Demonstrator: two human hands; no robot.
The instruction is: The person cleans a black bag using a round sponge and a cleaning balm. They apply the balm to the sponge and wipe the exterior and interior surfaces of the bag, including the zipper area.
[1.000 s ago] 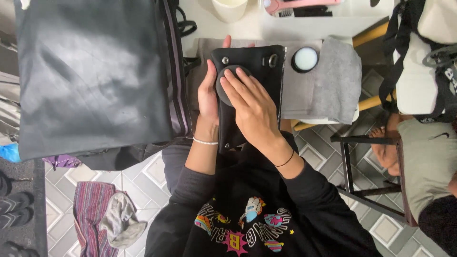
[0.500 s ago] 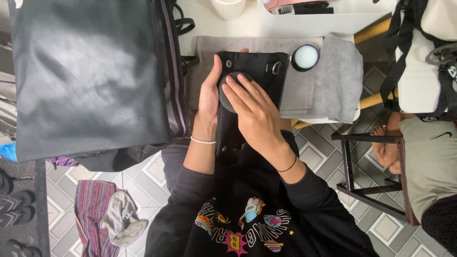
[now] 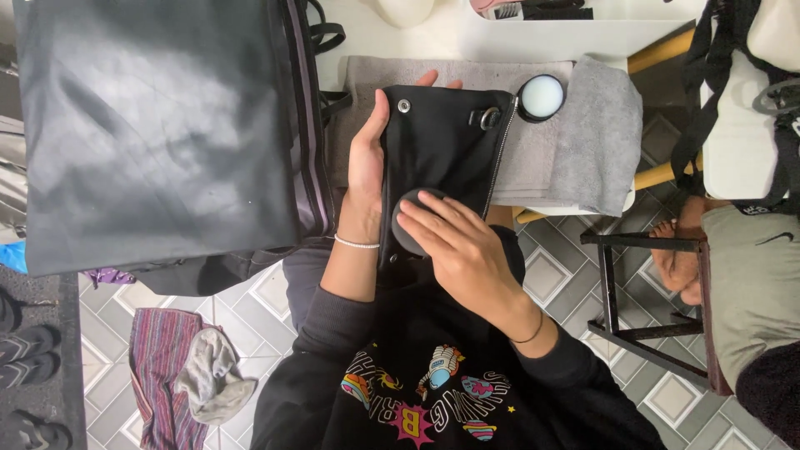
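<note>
My left hand [image 3: 367, 162] clamps the black bag [image 3: 446, 146] at its edge, steadying it; my right hand [image 3: 454, 246] presses a round pad [image 3: 406, 229] flat beneath its fingers.

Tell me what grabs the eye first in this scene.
At centre, the right hand presses a round dark pad onto a small black bag, which the left hand steadies. A large black bag fills the upper left, and an open round tin sits on a grey cloth.

Matt black cloth bag [image 3: 442, 142], metal snaps [image 3: 404, 106]
</note>
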